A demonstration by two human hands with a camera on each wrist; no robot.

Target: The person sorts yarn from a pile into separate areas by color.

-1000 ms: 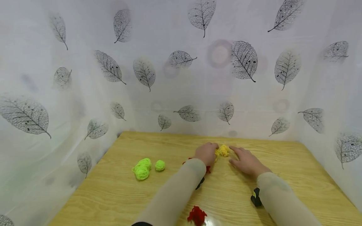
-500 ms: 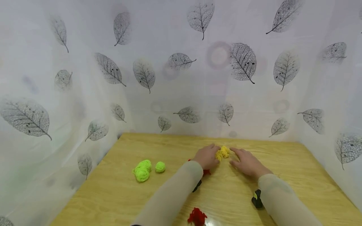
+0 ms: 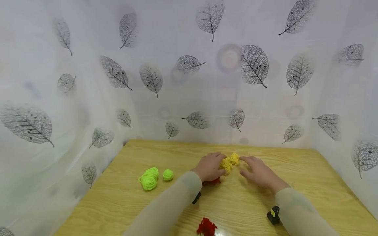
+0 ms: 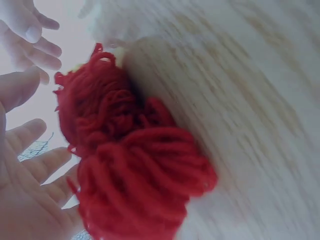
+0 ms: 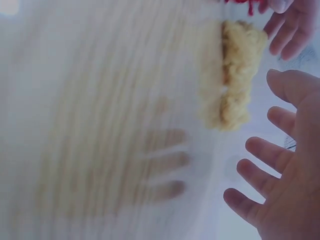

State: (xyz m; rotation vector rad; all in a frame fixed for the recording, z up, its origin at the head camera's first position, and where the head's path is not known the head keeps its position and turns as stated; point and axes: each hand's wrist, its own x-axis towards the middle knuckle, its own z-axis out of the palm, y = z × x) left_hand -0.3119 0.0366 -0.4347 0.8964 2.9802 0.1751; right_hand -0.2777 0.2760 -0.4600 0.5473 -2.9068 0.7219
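Note:
Two touching clumps of yellow yarn, a larger one [image 3: 226, 165] and a small ball [image 3: 234, 159], lie between the hands on the wooden table. My left hand [image 3: 209, 167] is just left of the larger clump, fingers spread and nothing gripped. Whether it touches the yellow yarn cannot be told. Beneath that hand sits red yarn [image 3: 213, 181], partly hidden in the head view; the left wrist view shows it as a bundle of red yarn [image 4: 135, 165]. To the right of the small ball, my right hand [image 3: 260, 172] is held with loose, spread fingers, also seen beside the yellow yarn [image 5: 237, 75].
Green yarn, a large bundle [image 3: 149, 179] and a small ball [image 3: 168, 175], rests on the left of the table [image 3: 118, 203]. Another red yarn clump [image 3: 206, 226] lies near the front. A curtain with leaf prints [image 3: 189, 91] hangs behind and at both sides.
My left hand has drawn back to the left, uncovering more of the larger yellow clump. The right hand has shifted only slightly. The green yarn stays in place.

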